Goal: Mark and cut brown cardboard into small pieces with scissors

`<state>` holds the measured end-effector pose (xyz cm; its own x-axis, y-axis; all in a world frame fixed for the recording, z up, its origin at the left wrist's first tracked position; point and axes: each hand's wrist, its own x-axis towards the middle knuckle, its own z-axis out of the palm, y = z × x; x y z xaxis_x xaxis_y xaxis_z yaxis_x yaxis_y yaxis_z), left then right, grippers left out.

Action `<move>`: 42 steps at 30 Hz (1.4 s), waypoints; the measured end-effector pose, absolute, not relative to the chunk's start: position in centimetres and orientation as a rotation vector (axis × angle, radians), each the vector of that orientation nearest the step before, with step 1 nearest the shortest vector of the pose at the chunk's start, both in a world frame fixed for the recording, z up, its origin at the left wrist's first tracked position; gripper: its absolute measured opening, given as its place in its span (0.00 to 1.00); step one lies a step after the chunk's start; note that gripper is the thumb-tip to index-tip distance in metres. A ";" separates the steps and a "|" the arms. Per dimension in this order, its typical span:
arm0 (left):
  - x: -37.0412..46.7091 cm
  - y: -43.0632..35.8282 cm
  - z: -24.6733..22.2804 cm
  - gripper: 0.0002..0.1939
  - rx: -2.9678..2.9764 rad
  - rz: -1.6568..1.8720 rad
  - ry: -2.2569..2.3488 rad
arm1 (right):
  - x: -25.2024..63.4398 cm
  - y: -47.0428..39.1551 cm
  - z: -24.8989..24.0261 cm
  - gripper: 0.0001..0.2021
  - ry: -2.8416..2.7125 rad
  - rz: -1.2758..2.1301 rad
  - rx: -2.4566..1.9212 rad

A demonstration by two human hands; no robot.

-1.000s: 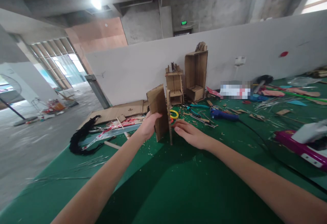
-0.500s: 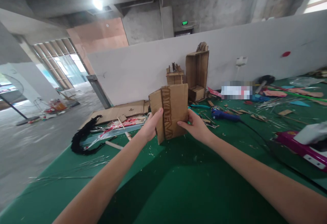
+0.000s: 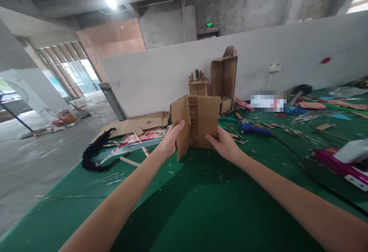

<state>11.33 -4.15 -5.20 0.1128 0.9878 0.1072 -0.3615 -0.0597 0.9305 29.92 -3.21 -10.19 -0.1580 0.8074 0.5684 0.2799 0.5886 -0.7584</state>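
Between my hands stands a piece of folded cardboard [image 3: 202, 120], two panels meeting at an upright crease, with a dark brown rippled strip beside the fold. My left hand [image 3: 171, 140] is closed on the left panel, thumb on the near face. Gripping the right panel near its lower right edge is my right hand [image 3: 222, 141], thumb in front and fingers hidden behind. Behind the piece stand a small cardboard structure [image 3: 198, 85] with sticks on top and a taller open-fronted cardboard box [image 3: 224, 77].
On the green table [image 3: 184, 213] lie a black furry strip [image 3: 93, 154], a flat cardboard sheet [image 3: 138, 121] and a blue-handled tool [image 3: 254, 129] with a cord. A magenta device [image 3: 339, 164] sits at right. A white partition [image 3: 155, 79] borders the far side.
The cardboard has been folded further at its crease: the left panel shows wider and the right panel has swung to the right. My right hand moved slightly right with it.
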 end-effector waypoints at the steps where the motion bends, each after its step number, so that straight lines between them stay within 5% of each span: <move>1: 11.4 -4.2 -5.2 0.27 1.058 1.316 0.794 | 29.8 -3.4 -10.1 0.15 -1.729 0.583 -0.927; 42: 12.4 -4.6 -6.9 0.26 1.085 1.377 0.734 | 29.4 -2.9 -10.6 0.12 -1.737 0.454 -0.973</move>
